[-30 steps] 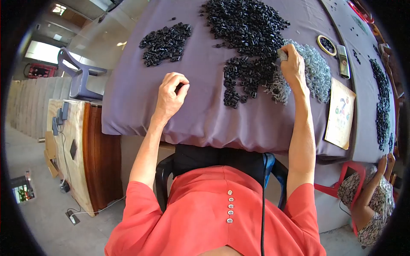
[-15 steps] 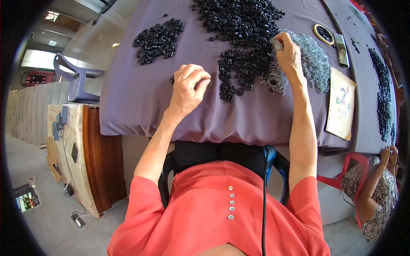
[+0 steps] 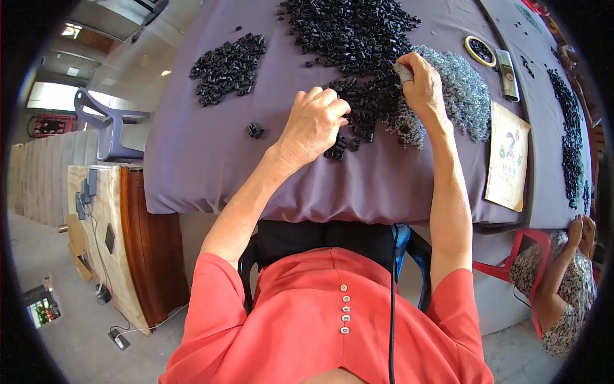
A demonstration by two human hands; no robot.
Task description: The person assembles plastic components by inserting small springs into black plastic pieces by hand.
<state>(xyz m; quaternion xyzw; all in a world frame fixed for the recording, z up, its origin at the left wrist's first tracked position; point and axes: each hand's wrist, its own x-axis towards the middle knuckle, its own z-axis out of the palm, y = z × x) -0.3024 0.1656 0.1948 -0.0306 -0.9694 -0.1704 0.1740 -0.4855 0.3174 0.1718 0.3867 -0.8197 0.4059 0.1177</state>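
Observation:
My left hand (image 3: 314, 123) is over the near-left edge of the big pile of small black plastic parts (image 3: 352, 38). Its fingers are curled together, and whatever they hold is hidden. My right hand (image 3: 423, 89) is pinched closed where the black parts meet a heap of silvery small coils, like springs (image 3: 462, 89). A grey covering wraps one of its fingers, and what lies in the pinch is too small to make out. A small cluster of black parts (image 3: 254, 130) sits left of my left hand. Farther left lies a separate black pile (image 3: 229, 67).
A round container of black parts (image 3: 480, 51), a patterned case (image 3: 508, 75) and a worn booklet (image 3: 508, 157) lie at right on the purple cloth (image 3: 192, 160). Another person (image 3: 563, 288) sits at far right near more black parts (image 3: 569, 141). A wooden cabinet (image 3: 137, 249) stands left.
My left hand has moved right, from beside the small cluster to the big black pile, uncovering that cluster. My right hand has shifted slightly down and left, still pinched.

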